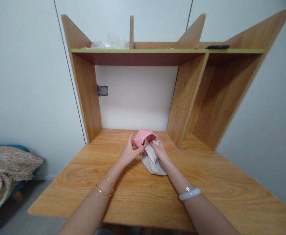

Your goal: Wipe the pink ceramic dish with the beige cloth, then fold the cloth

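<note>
A pink rounded container, hollow and tipped with its opening toward my right hand, is held above the wooden desk. My left hand grips it from the left, fingers behind it and thumb across its near edge. My right hand pinches a light grey cloth, part of which is pushed into the opening. The rest of the cloth hangs down below, close to the desk top. The fingertips of my right hand are partly hidden by the cloth and the container's rim.
The wooden desk top carries a shelf unit at its back. Crumpled clear plastic and a flat black object lie on the upper shelf. An uncovered socket box shows in the wall. A fringed blanket covers a blue seat at left.
</note>
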Demonstrator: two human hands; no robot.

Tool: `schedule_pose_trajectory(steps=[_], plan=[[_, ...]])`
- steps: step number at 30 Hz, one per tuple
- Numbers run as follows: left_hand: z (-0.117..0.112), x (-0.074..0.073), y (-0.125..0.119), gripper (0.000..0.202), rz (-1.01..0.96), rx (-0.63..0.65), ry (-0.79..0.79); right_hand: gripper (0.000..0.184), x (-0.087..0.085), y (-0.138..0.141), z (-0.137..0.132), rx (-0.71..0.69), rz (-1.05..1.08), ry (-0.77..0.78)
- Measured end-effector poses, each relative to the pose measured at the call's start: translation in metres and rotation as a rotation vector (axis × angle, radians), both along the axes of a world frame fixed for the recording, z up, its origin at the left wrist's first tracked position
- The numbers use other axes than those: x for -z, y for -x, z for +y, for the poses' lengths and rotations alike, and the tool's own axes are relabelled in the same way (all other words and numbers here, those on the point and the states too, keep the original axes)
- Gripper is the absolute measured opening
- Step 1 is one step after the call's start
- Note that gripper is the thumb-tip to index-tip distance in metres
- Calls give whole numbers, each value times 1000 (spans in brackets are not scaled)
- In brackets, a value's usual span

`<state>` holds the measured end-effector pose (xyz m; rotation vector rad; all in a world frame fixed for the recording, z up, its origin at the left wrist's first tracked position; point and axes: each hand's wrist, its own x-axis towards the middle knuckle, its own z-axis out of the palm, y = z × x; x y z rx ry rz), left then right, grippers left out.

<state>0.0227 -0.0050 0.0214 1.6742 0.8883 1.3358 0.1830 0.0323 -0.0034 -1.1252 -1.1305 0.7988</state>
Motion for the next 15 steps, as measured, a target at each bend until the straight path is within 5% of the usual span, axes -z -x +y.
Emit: schedule_pose_trajectory(steps=[4, 9, 15], plan=[[-4, 4, -8, 71, -47, 110, 15, 29, -5, 4, -6, -59, 140, 30], [-4, 5, -7, 55, -20, 4, -19, 32, -11, 10, -15, -163, 181, 82], [1, 7, -2, 58, 130, -140, -124, 34, -9, 12, -22, -357, 92, 107]])
